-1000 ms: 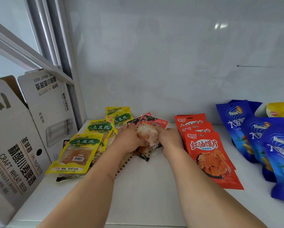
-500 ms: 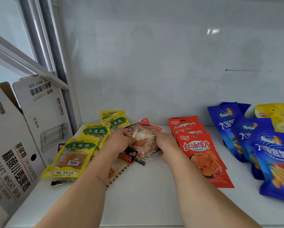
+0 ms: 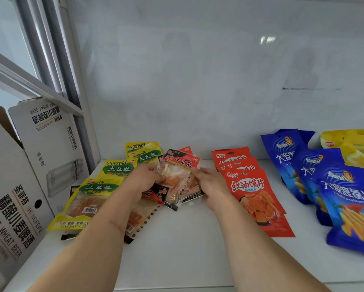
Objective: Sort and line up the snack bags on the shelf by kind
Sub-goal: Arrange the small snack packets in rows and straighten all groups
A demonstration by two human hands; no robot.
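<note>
Two bare forearms enter from the lower edge of the frame, one at lower left, one at lower right. No sleeves cover them (wrists are uncovered too). The left hand (image 3: 144,182) and right hand (image 3: 211,185) wear no gloves.

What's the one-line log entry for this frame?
stage: sorting clear-and-red bags | left hand: gripping clear-and-red bag stack | right hand: gripping same stack | yellow bags: left | red bags: right, lined up
</note>
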